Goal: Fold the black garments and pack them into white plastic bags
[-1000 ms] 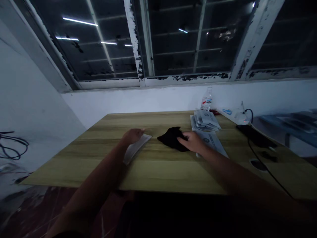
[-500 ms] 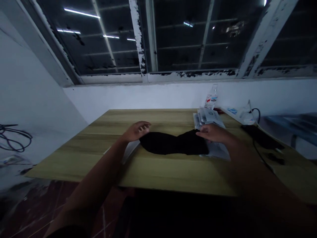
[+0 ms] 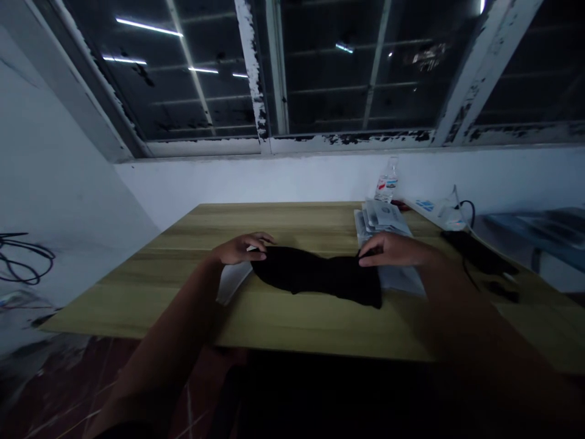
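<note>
A black cloth lies stretched across the middle of the wooden table. My left hand pinches its left end and my right hand pinches its right end, fingers closed on the fabric. Under my left hand lies a white flat packet. A second flat packet lies under the cloth's right end, below my right hand.
A stack of printed white packets and a plastic water bottle stand at the table's back right. Dark cables and a black device lie at the right edge. Windows run behind; wires hang on the left wall.
The black cloth was a bunched lump under my right hand; both hands have taken its ends and pulled it out flat. It has since sagged slightly lower on the table.
</note>
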Demonstrator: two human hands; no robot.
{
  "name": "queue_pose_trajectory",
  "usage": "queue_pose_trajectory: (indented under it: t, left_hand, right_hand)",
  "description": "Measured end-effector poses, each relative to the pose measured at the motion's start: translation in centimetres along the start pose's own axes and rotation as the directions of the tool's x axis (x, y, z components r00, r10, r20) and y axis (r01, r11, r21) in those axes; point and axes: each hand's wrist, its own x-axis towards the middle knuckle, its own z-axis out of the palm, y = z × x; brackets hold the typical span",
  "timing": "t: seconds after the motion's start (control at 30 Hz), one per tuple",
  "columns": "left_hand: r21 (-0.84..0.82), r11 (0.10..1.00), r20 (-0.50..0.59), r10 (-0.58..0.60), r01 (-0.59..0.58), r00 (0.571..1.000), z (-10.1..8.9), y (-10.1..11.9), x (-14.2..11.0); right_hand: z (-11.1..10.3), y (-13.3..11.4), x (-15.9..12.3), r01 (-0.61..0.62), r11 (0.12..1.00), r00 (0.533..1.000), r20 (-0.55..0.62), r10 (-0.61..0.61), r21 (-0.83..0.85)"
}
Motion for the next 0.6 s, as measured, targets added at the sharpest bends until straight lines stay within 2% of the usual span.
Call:
queue_pose_trajectory:
  t: [0.03, 0.07, 0.1, 0.13, 0.17, 0.2, 0.23, 0.27, 0.3, 0.37, 0.4, 0.43, 0.5, 0.57, 0.6]
  left_hand:
    - [-0.006, 1.0, -0.126, 0.003, -0.004, 0.992, 0.2, -0.2, 0.3]
    - [0.016, 0.999, -0.302, -0.023, 0.029, 0.953, 0.4, -0.4, 0.6]
    - [0.048, 0.994, -0.497, -0.061, 0.098, 0.866, 0.7, -0.6, 1.0]
    - [0.065, 0.98, -0.671, -0.098, 0.19, 0.735, 1.0, -0.9, 1.3]
    - [0.059, 0.959, -0.792, -0.124, 0.278, 0.597, 1.2, -1.1, 1.6]
    - [0.04, 0.939, -0.854, -0.146, 0.342, 0.5, 1.4, -1.3, 1.9]
    - [0.019, 0.923, -0.866, -0.177, 0.384, 0.467, 1.5, -1.4, 2.0]
    - [0.005, 0.913, -0.845, -0.214, 0.409, 0.489, 1.6, -1.3, 2.0]
    - [0.01, 0.905, -0.803, -0.246, 0.425, 0.543, 1.5, -1.2, 2.0]
    - [0.085, 0.894, -0.672, -0.274, 0.439, 0.688, 1.5, -0.8, 1.7]
    - [0.135, 0.888, -0.602, -0.279, 0.44, 0.748, 1.4, -0.6, 1.6]
    - [0.183, 0.882, -0.535, -0.282, 0.435, 0.796, 1.4, -0.5, 1.4]
    - [0.251, 0.876, -0.404, -0.293, 0.413, 0.866, 1.4, -0.6, 1.1]
    - [0.274, 0.883, -0.298, -0.3, 0.382, 0.906, 1.3, -0.9, 0.9]
    - [0.277, 0.889, -0.267, -0.294, 0.366, 0.918, 1.2, -1.2, 0.8]
  right_hand:
    - [0.0, 0.1, 0.4, -0.041, 0.995, 0.993, -0.109, 0.051, 0.088]
    - [0.2, 0.2, 1.0, -0.079, 0.98, 0.954, -0.271, 0.127, 0.183]
    - [0.5, 0.4, 1.6, -0.099, 0.954, 0.873, -0.436, 0.219, 0.282]
    - [0.9, 0.6, 2.3, -0.096, 0.924, 0.764, -0.567, 0.307, 0.371]
    - [1.4, 0.8, 3.0, -0.078, 0.901, 0.662, -0.653, 0.368, 0.428]
    - [1.9, 1.0, 3.5, -0.062, 0.897, 0.601, -0.701, 0.384, 0.438]
    - [2.4, 1.1, 3.8, -0.059, 0.914, 0.601, -0.716, 0.354, 0.403]
    - [2.9, 1.1, 4.0, -0.06, 0.942, 0.648, -0.705, 0.289, 0.331]
    - [3.6, 0.9, 3.9, -0.047, 0.971, 0.72, -0.666, 0.195, 0.233]
    - [4.9, 0.3, 3.6, 0.054, 0.998, 0.863, -0.504, -0.035, 0.023]
    - [5.7, -0.1, 3.3, 0.123, 0.99, 0.906, -0.401, -0.139, -0.066]
    - [6.4, -0.5, 3.2, 0.184, 0.973, 0.93, -0.296, -0.219, -0.142]
    - [7.5, -1.0, 3.1, 0.247, 0.93, 0.951, -0.118, -0.287, -0.271]
    - [8.2, -1.2, 3.2, 0.234, 0.901, 0.969, 0.008, -0.249, -0.366]
    - [8.2, -1.2, 3.4, 0.205, 0.892, 0.977, 0.031, -0.211, -0.402]
